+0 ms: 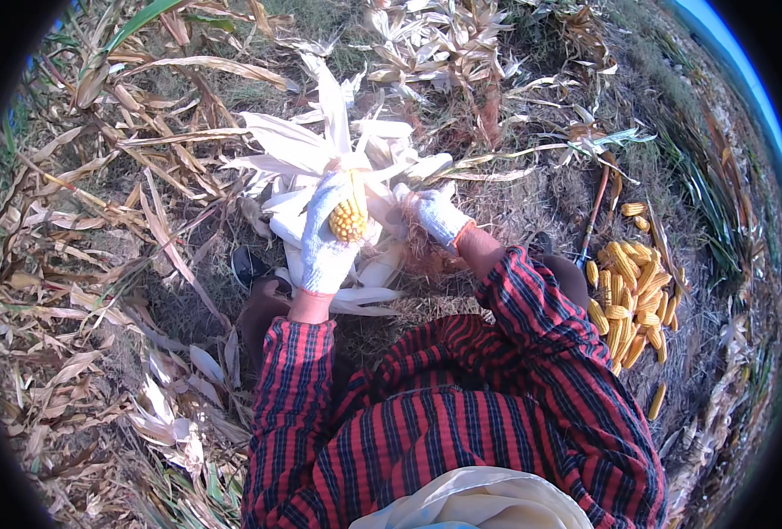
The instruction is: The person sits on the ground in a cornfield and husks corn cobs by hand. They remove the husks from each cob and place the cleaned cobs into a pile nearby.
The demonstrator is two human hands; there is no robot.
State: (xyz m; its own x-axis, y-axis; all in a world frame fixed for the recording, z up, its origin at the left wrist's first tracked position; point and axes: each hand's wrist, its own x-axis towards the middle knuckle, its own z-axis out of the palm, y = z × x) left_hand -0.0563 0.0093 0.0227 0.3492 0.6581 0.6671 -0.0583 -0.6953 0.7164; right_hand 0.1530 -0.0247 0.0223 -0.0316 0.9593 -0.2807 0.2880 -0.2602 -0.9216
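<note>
My left hand (329,231), in a white knit glove, is closed around a yellow ear of corn (348,219) whose tip points towards me. Pale husk leaves (291,145) spread out from the ear's far end. To the right, my right hand (436,210), gloved the same way, has its fingers at brownish corn silk and a husk leaf (385,206); whether it grips them cannot be told. More whitish, husk-covered ears (288,228) lie beneath and beside my left hand.
A pile of husked yellow corn ears (629,291) lies on the ground at right. Beside it is a thin reddish stick or handle (595,208). Dry stalks and leaves (159,139) cover the left side, and loose husks (443,40) are heaped at the top.
</note>
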